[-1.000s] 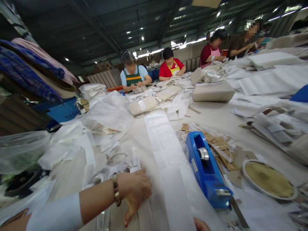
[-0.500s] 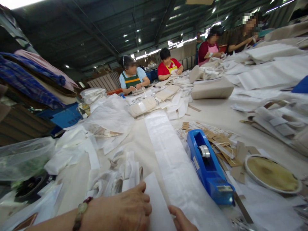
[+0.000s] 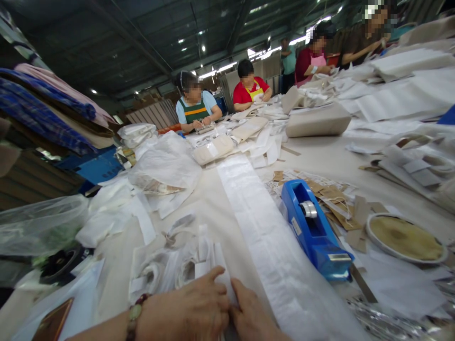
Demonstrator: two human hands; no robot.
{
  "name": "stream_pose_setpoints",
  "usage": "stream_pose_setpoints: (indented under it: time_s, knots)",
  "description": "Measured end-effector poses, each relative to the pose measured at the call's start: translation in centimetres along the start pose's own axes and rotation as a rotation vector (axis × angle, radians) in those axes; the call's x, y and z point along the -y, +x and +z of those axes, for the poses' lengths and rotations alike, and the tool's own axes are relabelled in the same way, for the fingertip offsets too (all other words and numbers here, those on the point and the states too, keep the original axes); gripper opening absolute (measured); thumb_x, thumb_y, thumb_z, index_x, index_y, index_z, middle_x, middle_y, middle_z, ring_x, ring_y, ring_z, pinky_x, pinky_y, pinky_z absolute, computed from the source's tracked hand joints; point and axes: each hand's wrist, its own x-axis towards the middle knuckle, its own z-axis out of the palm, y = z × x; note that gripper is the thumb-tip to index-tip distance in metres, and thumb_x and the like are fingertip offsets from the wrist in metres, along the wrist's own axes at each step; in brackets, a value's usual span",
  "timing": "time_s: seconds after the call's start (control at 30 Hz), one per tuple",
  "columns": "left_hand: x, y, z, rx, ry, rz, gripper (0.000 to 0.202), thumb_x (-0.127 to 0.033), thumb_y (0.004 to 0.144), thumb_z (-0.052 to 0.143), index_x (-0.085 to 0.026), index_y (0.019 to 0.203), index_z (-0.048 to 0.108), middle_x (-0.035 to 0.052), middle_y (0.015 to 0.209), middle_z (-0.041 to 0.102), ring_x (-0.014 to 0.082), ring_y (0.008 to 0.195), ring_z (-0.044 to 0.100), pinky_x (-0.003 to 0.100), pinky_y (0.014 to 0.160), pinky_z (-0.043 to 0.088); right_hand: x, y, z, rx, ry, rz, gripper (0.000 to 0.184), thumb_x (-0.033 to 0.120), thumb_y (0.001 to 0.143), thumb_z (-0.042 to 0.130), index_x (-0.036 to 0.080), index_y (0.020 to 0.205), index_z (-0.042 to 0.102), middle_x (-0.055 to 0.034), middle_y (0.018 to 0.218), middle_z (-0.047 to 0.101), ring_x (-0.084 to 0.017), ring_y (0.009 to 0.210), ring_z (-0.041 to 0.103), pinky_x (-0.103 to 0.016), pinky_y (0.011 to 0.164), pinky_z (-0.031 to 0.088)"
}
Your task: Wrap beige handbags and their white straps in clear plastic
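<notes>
My left hand [image 3: 192, 305], with a beaded bracelet at its wrist, is closed with its fingers curled and the index finger reaching forward. My right hand [image 3: 252, 315] meets it at the fingertips. A narrow piece of white paper [image 3: 231, 290] shows between the two hands, mostly covered by them. Just beyond the left hand lie coiled off-white straps [image 3: 156, 272] with white paper wraps. To the right of my hands a long stack of clear plastic bags [image 3: 263, 227] runs up the table.
A blue tape dispenser [image 3: 313, 232] stands right of the bags, with brown tags [image 3: 341, 218] and a round tan pad [image 3: 405, 237] beyond. At left are a phone [image 3: 53, 319] and a black tape roll [image 3: 60, 265]. Co-workers [image 3: 197, 104] sit behind heaped off-white goods [image 3: 213, 149].
My right hand has moved left and up against my left hand. The white paper between them is now narrower and mostly hidden. The view has shifted slightly.
</notes>
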Motion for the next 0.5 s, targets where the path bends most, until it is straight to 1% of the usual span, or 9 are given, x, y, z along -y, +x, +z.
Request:
stream_pose_setpoints:
  time_s: [0.03,0.07,0.13,0.2,0.27,0.3,0.37,0.43,0.5]
  knots:
    - [0.4,-0.9,-0.4,0.029,-0.032,0.019,0.012,-0.026,0.076,0.063,-0.022,0.087,0.062,-0.0011,0.089,0.068,0.0161,0.087,0.059,0.034,0.111,0.021,0.3,-0.1,0.1,0.011,-0.052,0.016,0.048,0.01,0.082,0.041,0.003,0.13,0.043,-0.0213,0.121,0.058,-0.027,0.113,0.055,-0.038,0.095,0.04]
    - [1.0,-2.1,-0.7,0.022,-0.063,0.007,0.028,-0.033,0.076,0.065,-0.022,0.101,0.06,0.0023,0.1,0.067,0.0192,0.097,0.059,0.038,0.112,0.02,0.4,-0.1,0.2,0.021,-0.102,0.025,0.051,0.011,0.084,0.038,0.002,0.134,0.038,-0.0229,0.124,0.056,-0.028,0.116,0.053,-0.039,0.097,0.039]
    - [2.7,-5.1,-0.2,-0.101,-0.067,-0.139,0.057,-0.049,0.075,0.065,-0.022,0.123,0.05,0.008,0.121,0.06,0.0241,0.113,0.053,0.039,0.109,0.027,0.2,-0.2,0.5,0.048,-0.187,-0.01,0.051,0.013,0.088,0.035,0.0,0.137,0.033,-0.0245,0.126,0.054,-0.029,0.116,0.053,-0.041,0.098,0.04]
    - [5.0,-8.2,1.8,-0.418,0.007,-0.458,0.047,-0.047,0.082,0.057,-0.023,0.122,0.051,0.0085,0.121,0.059,0.0231,0.114,0.053,0.034,0.101,0.038,-0.5,-0.1,0.9,0.031,-0.257,-0.096,0.049,0.013,0.088,0.035,0.0,0.136,0.036,-0.0251,0.126,0.054,-0.029,0.115,0.054,-0.038,0.097,0.041]
    - [7.5,-10.4,4.5,-0.699,0.043,-0.797,0.039,-0.051,0.086,0.044,-0.02,0.104,0.059,0.0094,0.105,0.065,0.0227,0.1,0.06,0.033,0.088,0.048,-1.2,0.1,1.3,-0.027,-0.324,-0.189,0.046,0.014,0.087,0.038,0.002,0.131,0.042,-0.0242,0.122,0.057,-0.029,0.111,0.057,-0.037,0.093,0.044]
    - [8.7,-11.0,5.9,-0.731,0.044,-0.924,0.043,-0.053,0.085,0.039,-0.018,0.097,0.061,0.0108,0.1,0.067,0.0243,0.096,0.061,0.035,0.087,0.049,-1.4,0.2,1.5,-0.056,-0.357,-0.211,0.042,0.015,0.087,0.039,0.004,0.126,0.046,-0.0229,0.116,0.06,-0.029,0.107,0.059,-0.036,0.089,0.045]
    - [10.5,-11.1,7.9,-0.75,0.033,-1.079,0.053,-0.057,0.082,0.033,-0.015,0.092,0.063,0.0147,0.098,0.068,0.0275,0.096,0.062,0.04,0.09,0.047,-1.5,0.2,1.7,-0.076,-0.399,-0.197,0.032,0.016,0.086,0.041,0.009,0.114,0.054,-0.0187,0.102,0.065,-0.029,0.095,0.063,-0.035,0.081,0.047]
    - [11.5,-10.4,8.7,-0.665,-0.043,-1.146,0.055,-0.056,0.08,0.031,-0.015,0.096,0.064,0.0141,0.104,0.068,0.0276,0.101,0.061,0.041,0.095,0.043,-1.3,0.0,1.7,-0.047,-0.373,-0.125,0.024,0.016,0.085,0.042,0.013,0.105,0.055,-0.0158,0.095,0.066,-0.028,0.09,0.064,-0.034,0.077,0.046]
    - [11.8,-9.8,8.8,-0.554,-0.16,-1.176,0.052,-0.053,0.077,0.031,-0.02,0.095,0.067,0.0082,0.105,0.069,0.0256,0.102,0.062,0.04,0.097,0.042,-1.2,-0.2,1.6,-0.017,-0.268,-0.071,0.022,0.017,0.085,0.041,0.014,0.105,0.052,-0.0151,0.097,0.066,-0.026,0.094,0.062,-0.033,0.08,0.044]
